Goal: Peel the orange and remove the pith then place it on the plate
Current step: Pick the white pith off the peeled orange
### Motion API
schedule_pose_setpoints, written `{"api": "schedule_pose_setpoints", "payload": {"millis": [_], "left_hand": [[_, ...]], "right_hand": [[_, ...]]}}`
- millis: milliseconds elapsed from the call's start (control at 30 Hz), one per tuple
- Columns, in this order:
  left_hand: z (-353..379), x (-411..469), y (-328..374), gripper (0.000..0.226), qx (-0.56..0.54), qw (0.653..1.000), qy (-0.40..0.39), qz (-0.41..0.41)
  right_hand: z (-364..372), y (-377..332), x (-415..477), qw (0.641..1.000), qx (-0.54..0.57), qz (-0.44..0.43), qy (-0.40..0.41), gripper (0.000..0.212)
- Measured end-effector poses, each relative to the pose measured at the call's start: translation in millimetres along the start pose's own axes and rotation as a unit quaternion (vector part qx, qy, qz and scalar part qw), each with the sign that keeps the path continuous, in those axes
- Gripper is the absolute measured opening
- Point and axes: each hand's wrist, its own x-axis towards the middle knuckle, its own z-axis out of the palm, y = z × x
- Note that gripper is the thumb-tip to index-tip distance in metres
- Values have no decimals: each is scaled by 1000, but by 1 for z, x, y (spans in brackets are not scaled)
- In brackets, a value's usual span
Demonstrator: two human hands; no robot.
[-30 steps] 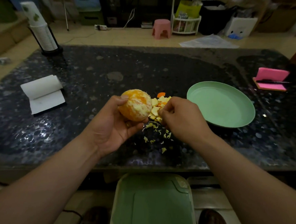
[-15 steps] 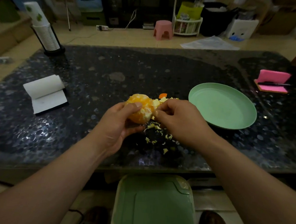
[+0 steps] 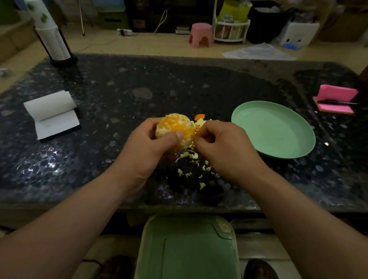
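Orange: we are holding it over the table, just left of the plate and apart from it. It is showing bare flesh with pale pith patches.
Left hand: we are gripping the orange, fingers wrapping its far side and thumb pressing its near face.
Right hand: we are curling its fingers tight and pinching at the side of the orange nearest the plate. What the tips are catching is hidden from us.
Plate: green, lying flat on the table.
Scraps: peel and pith bits are lying on the table left of the plate, beneath and behind our hands.
Notepad: lying open, far left of the plate.
Pink pad: sitting right of the plate and behind it, with a pen lying across it.
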Motion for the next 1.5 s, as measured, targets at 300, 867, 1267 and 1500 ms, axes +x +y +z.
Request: {"api": "schedule_pose_setpoints", "payload": {"millis": [300, 867, 1267, 1500], "left_hand": [[1, 1, 5, 64, -100, 993, -14, -62], [-2, -1, 3, 53, -17, 999, -32, -21], [-1, -2, 8, 51, -123, 988, -33, -90], [-7, -4, 10, 56, -186, 971, -65, -139]], "right_hand": [[-3, 1, 1, 998, 68, 0, 4, 13], [-4, 3, -3, 1000, 9, -19, -20, 16], [-6, -1, -4, 995, 101, -13, 7, 17], [-5, 15, 5, 998, 53, 29, -3, 14]]}}
